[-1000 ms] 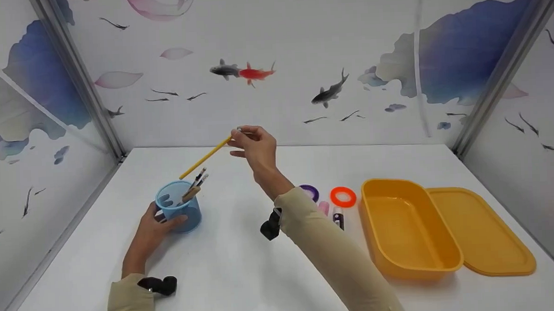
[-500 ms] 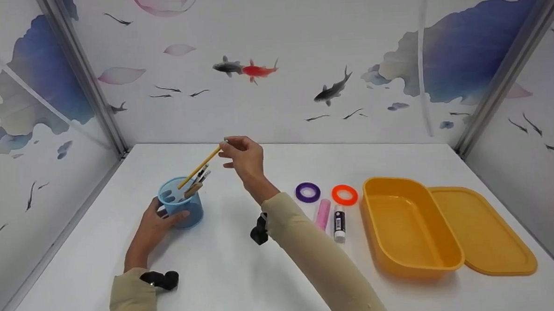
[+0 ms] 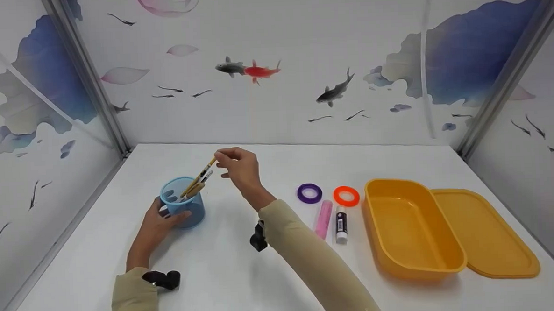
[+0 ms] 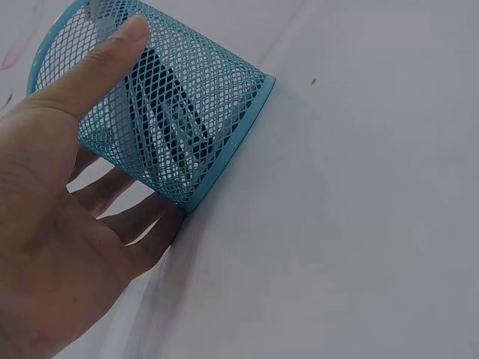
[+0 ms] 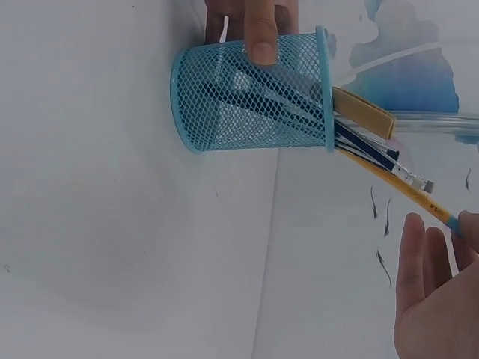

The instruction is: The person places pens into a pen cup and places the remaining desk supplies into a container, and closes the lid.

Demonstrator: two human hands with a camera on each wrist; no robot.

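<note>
A light blue mesh pen cup (image 3: 195,216) stands on the white table at the left. My left hand (image 3: 155,228) grips its side; in the left wrist view the thumb (image 4: 101,71) lies across the mesh and the other fingers reach round underneath. My right hand (image 3: 242,171) pinches a yellow pencil (image 5: 412,192) near its upper, blue-banded end. The pencil slants down past the rim, its lower end inside the cup. Several pens (image 5: 367,146) and a flat tan piece (image 5: 364,114) lean out of the cup on the same side.
Right of centre lie a purple ring (image 3: 300,194), an orange ring (image 3: 337,197), a pink stick (image 3: 324,217) and a glue stick (image 3: 341,226). Beyond them stands a yellow box (image 3: 372,226) beside its yellow lid (image 3: 495,234). Printed walls (image 3: 284,113) enclose the table.
My right hand has moved left and down, bringing the pencil from above the rim into the cup. The left hand keeps its hold on the cup.
</note>
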